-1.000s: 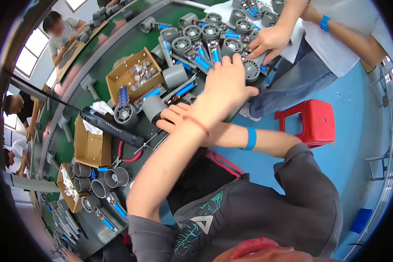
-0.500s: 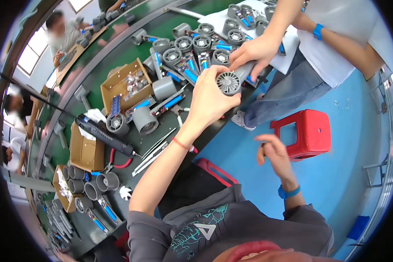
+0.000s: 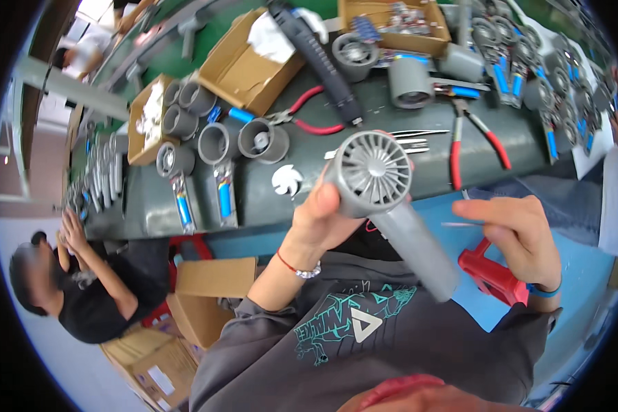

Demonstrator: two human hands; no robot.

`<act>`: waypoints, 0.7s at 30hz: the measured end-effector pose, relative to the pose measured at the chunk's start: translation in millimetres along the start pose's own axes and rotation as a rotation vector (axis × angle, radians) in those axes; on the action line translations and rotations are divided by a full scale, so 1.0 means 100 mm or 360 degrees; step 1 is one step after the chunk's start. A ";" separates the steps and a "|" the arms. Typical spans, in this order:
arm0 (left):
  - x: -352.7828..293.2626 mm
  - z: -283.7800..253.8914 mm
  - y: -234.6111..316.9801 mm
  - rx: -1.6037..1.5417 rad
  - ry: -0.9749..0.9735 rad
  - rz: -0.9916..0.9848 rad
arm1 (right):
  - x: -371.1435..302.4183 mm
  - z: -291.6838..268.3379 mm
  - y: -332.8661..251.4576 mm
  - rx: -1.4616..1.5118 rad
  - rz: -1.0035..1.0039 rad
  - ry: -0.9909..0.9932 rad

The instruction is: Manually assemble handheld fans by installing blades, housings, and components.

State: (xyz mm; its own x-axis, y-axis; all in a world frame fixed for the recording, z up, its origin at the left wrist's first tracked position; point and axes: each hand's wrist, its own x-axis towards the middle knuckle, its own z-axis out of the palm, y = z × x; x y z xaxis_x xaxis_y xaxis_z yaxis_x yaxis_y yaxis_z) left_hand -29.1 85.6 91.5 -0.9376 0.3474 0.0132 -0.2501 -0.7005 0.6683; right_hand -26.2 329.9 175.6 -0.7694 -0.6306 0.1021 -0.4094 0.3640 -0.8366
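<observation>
My left hand (image 3: pixel 321 218) is closed round the head of a grey handheld fan (image 3: pixel 422 254). The fan's round slatted grille faces up, and its handle slants down to the right, over my shirt. To the right of the fan is my right hand (image 3: pixel 518 240), with its thumb and index finger closed on a thin pointed tool (image 3: pixel 462 224); its exact kind is unclear. Just beyond the fan, metal tweezers (image 3: pixel 419 141) lie on the dark bench (image 3: pixel 254 185). A white impeller (image 3: pixel 286 180) rests on the bench left of my left hand.
Red-handled pliers (image 3: pixel 458 147), more red-handled pliers (image 3: pixel 316 123) and a black electric screwdriver (image 3: pixel 323 69) lie on the bench. Cardboard boxes (image 3: pixel 254 65), grey fan housings (image 3: pixel 216 143) and several opened fans with blue batteries surround them. Another person (image 3: pixel 103 295) sits at the left.
The view has turned left along the bench. My left hand has brought the fan closer to me, away from the other person's hand that was touching it. My right hand has come up beside it.
</observation>
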 end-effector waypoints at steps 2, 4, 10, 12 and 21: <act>-0.10 -0.10 0.03 -0.0303 0.0020 -0.0128 | 0.26 0.10 -0.10 0.0108 0.0140 -0.0114; -0.18 -0.18 0.00 -0.0691 0.0077 -0.0169 | 0.46 0.21 -0.09 0.0127 0.0148 -0.0165; -0.32 -0.32 0.11 -0.0684 0.0169 -0.0243 | 0.92 0.41 -0.17 -0.0096 0.0173 -0.0381; -0.34 -0.37 0.13 -0.0673 0.0198 -0.0230 | 0.99 0.45 -0.19 -0.0098 0.0217 -0.0421; -0.31 -0.39 0.22 -0.0334 0.0301 -0.0100 | 1.15 0.39 -0.31 -0.0153 0.0435 -0.0589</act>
State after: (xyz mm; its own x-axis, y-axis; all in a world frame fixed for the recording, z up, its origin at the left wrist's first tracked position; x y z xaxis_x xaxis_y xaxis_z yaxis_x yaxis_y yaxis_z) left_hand -14.5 35.3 76.8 -0.9421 0.2856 -0.1757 -0.3353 -0.8019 0.4945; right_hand -82.8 219.4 192.7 -0.6357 -0.6986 -0.3285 -0.2732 0.6016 -0.7506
